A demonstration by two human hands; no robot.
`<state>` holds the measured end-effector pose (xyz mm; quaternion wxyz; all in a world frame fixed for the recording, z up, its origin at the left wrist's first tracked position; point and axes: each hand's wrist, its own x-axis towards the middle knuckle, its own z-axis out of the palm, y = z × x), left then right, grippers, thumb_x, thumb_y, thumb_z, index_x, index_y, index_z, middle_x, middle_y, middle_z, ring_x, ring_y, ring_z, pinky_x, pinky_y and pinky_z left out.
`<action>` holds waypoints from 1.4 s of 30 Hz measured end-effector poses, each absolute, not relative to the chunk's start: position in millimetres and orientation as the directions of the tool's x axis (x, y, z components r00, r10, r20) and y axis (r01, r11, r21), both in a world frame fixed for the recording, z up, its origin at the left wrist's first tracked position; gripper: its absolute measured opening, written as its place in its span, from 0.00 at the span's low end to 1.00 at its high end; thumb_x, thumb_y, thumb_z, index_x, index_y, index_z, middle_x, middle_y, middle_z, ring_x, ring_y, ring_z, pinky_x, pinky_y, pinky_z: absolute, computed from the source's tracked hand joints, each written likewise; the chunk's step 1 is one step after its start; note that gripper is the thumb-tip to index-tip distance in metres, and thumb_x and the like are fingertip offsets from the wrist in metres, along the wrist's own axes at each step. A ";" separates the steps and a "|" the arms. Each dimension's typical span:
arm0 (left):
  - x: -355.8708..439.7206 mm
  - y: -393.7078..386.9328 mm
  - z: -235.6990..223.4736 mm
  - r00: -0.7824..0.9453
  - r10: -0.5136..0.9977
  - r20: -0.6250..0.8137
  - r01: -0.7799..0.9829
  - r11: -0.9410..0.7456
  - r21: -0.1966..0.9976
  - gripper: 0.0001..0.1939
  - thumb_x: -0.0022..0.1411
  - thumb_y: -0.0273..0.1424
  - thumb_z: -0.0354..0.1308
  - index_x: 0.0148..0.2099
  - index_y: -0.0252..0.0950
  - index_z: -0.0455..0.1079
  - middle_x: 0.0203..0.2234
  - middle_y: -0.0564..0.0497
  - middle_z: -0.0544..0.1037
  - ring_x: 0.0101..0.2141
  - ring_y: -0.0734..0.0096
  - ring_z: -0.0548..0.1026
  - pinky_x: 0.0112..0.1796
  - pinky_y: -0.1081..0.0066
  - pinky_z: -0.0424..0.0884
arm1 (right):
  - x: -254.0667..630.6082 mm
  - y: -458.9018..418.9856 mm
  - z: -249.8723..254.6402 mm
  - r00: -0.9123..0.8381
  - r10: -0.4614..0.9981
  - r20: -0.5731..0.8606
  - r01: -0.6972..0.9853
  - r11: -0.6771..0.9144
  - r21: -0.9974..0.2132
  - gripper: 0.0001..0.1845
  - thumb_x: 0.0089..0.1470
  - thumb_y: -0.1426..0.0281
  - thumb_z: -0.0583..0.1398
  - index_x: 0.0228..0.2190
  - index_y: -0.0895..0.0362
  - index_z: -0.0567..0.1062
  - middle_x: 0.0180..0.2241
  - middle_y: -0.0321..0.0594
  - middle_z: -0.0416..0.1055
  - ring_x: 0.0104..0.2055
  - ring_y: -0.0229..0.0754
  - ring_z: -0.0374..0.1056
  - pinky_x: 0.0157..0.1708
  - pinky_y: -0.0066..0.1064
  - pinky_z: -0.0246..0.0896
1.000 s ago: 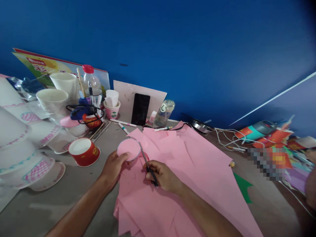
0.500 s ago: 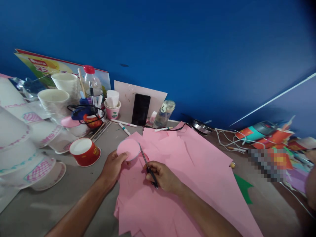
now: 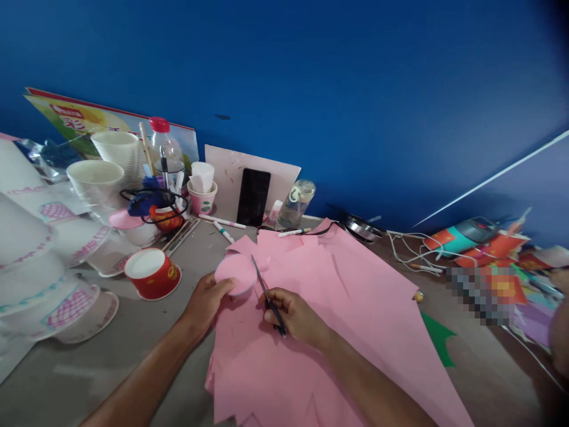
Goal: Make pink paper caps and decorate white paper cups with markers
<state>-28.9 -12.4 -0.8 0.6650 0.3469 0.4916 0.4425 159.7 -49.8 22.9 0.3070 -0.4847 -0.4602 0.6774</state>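
Note:
My left hand [image 3: 205, 302] pinches a round pink paper disc [image 3: 235, 274] by its lower left edge, just above a pile of pink paper sheets [image 3: 320, 332]. My right hand [image 3: 297, 315] is closed round the handles of a small pair of black scissors [image 3: 267, 292]. The blades point up and left and lie against the disc's right edge. Both forearms reach in from the bottom of the view over the grey table [image 3: 89, 367].
A red paper cup [image 3: 152, 273] stands upside down left of my left hand. Stacked white cups [image 3: 40, 261], a bottle [image 3: 165, 151], pens, a black phone [image 3: 253, 197] and a glass bottle [image 3: 297, 203] crowd the back left. Cables [image 3: 409, 252] and coloured scraps lie at the right.
The pink disc has shifted slightly right and down in my left hand. The scissors stay at its right edge, and the hands have barely moved.

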 end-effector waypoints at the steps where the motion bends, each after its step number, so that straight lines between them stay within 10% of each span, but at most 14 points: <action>1: -29.1 -12.2 -0.7 0.120 0.930 -0.348 -0.241 0.368 0.898 0.11 0.42 0.36 0.64 0.22 0.33 0.70 0.15 0.52 0.72 0.19 0.71 0.68 0.22 0.72 0.64 | 159.9 -49.6 22.6 -0.343 0.863 -0.371 0.030 -0.385 -0.922 0.25 0.36 0.54 0.70 0.30 0.58 0.71 0.21 0.28 0.60 0.21 0.29 0.53 0.24 0.26 0.56; 33: -34.3 -7.7 -7.0 0.088 0.941 -0.326 -0.261 0.338 0.904 0.08 0.41 0.32 0.64 0.21 0.32 0.71 0.13 0.54 0.71 0.16 0.77 0.65 0.19 0.77 0.61 | 175.4 -45.6 11.1 -0.378 0.856 -0.352 0.161 -0.313 -0.936 0.17 0.43 0.63 0.68 0.33 0.59 0.72 0.20 0.27 0.62 0.21 0.29 0.52 0.22 0.25 0.47; 42: -34.8 -6.5 -16.7 0.115 0.938 -0.326 -0.303 0.346 0.888 0.08 0.42 0.31 0.66 0.22 0.32 0.72 0.15 0.53 0.71 0.18 0.75 0.66 0.21 0.76 0.63 | 178.7 -41.1 2.4 -0.287 0.941 -0.181 -0.166 -0.235 -0.958 0.30 0.43 0.50 0.67 0.40 0.57 0.70 0.24 0.34 0.67 0.25 0.35 0.62 0.23 0.26 0.51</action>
